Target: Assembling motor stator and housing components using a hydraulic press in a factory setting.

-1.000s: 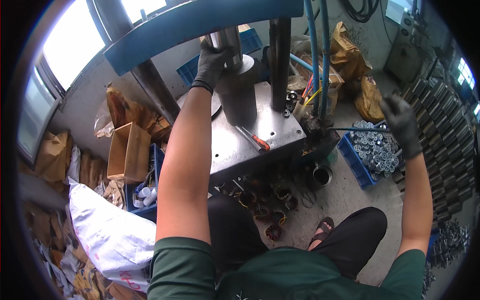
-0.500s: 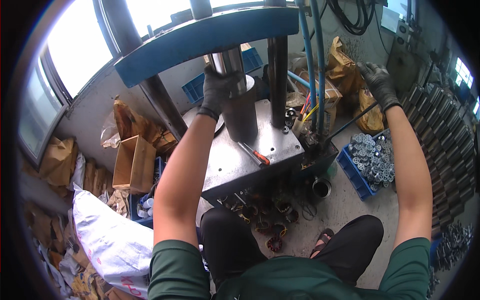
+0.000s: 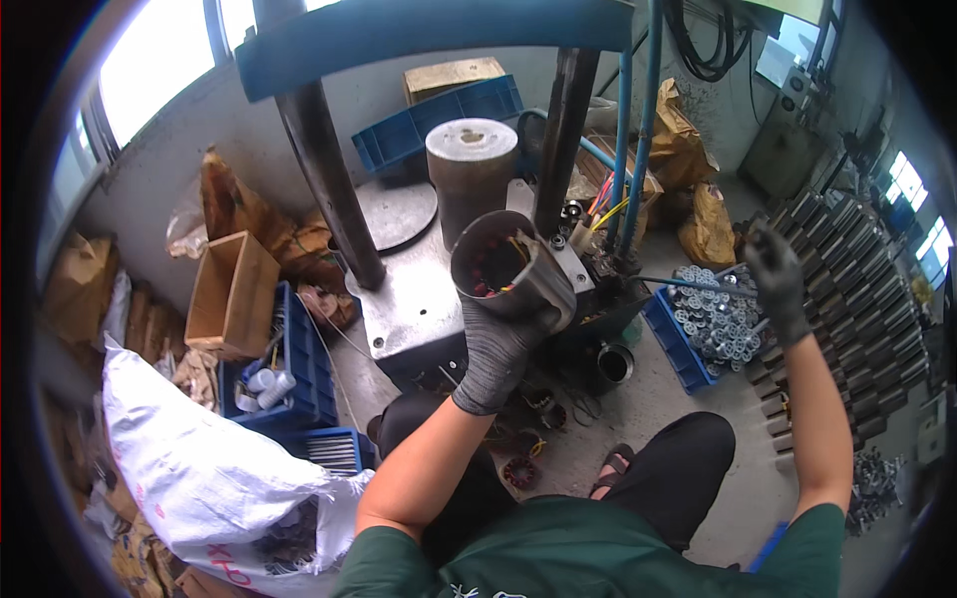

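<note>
**Left hand holds the stator shell over the press**

Left hand (image 3: 501, 344), in a grey knit glove, is closed around the lower wall of a metal stator housing (image 3: 506, 261), and I see it lifted clear above the press surface (image 3: 414, 299), tilted so its open mouth faces me. My right hand (image 3: 773, 281), also gloved, is curled shut on a thin metal lever (image 3: 688, 286) out to the right, above a blue bin of round steel parts (image 3: 710, 321).

I judge the housing to be heavy for its size and fully rigid: a thick steel sleeve packed with windings. The outer wall looks smooth and could slip in a glove, so gripping low on the barrel with the fingers wrapped wide seems the sound hold. I would keep fingers away from the mouth, where the loose wire leads look easy to damage.

It is a dull grey cylinder, with red and dark coils inside and yellow leads at the rim. A taller solid steel cylinder (image 3: 472, 169) stands just behind it.
</note>
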The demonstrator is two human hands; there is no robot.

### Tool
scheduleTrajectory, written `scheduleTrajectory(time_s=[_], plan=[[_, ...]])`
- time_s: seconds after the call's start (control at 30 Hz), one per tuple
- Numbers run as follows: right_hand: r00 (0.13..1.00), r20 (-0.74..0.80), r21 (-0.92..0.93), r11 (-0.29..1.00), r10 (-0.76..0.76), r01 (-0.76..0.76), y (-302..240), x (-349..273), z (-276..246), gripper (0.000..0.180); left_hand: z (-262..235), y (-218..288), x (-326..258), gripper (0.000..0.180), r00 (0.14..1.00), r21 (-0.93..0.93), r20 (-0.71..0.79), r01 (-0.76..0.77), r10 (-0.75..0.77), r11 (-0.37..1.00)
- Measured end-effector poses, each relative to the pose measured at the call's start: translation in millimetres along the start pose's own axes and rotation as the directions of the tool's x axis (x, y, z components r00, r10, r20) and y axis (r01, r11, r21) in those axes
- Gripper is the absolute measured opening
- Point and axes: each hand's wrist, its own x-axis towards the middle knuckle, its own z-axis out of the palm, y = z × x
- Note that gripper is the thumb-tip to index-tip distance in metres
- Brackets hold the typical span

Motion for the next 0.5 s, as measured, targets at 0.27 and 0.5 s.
scheduleTrajectory(time_s=[0.27,0.5], plan=[[0.959,0.14,0.003,0.969,-0.246,0.248,-181.2,-103.7,-20.4,0.038,-2.5,3.1,-22.3,0.117,0.853,0.024,0.308,-0.45,0.421,0.893],[0.846,0.11,0.238,0.841,-0.521,0.487,-252.8,-132.3,14.6,0.056,0.6,15.1,-18.1,0.089,0.771,0.157,0.307,-0.62,0.559,0.769]])
